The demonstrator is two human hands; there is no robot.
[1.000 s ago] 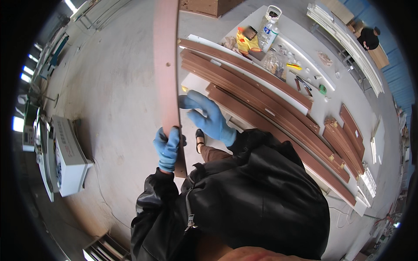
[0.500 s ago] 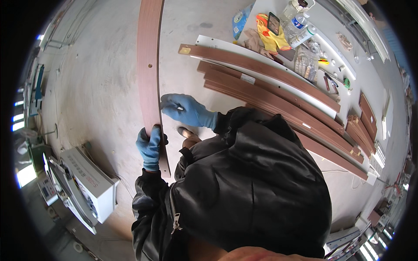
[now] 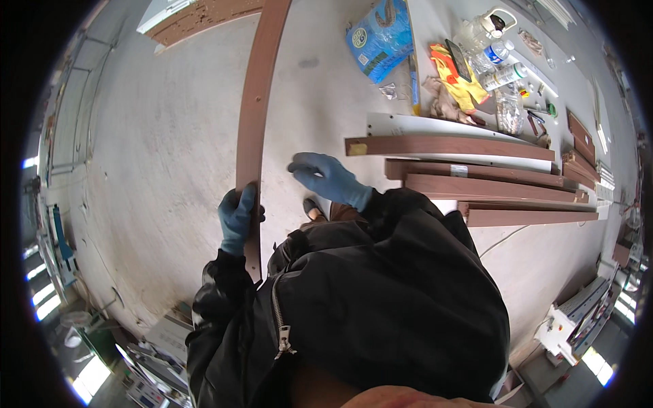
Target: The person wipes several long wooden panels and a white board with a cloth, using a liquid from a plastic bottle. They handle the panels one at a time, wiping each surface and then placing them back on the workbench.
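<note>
A long, narrow reddish-brown board (image 3: 255, 129) with a small hole in its face runs from the top of the view down to my body. Near its lower end, my left hand (image 3: 236, 216) in a blue glove is closed around it, thumb across the face. My right hand (image 3: 331, 180), also blue-gloved, hangs apart from the board, to its right. Its fingers are loosely bent, with a light gap between thumb and fingers and no object visible in them.
Several brown boards (image 3: 490, 187) lie at the right, by a white panel (image 3: 408, 124). Beyond are yellow-orange gloves (image 3: 457, 85), a phone (image 3: 457, 60), bottles (image 3: 496, 51), and a blue bag (image 3: 381, 44). A brown panel (image 3: 204, 20) is at the far left; machinery (image 3: 571, 319) stands near right.
My right hand has come away from the board's edge and moved right. My view has turned, bringing the blue bag and far-left panel into sight. My left hand keeps its grip on the board.
</note>
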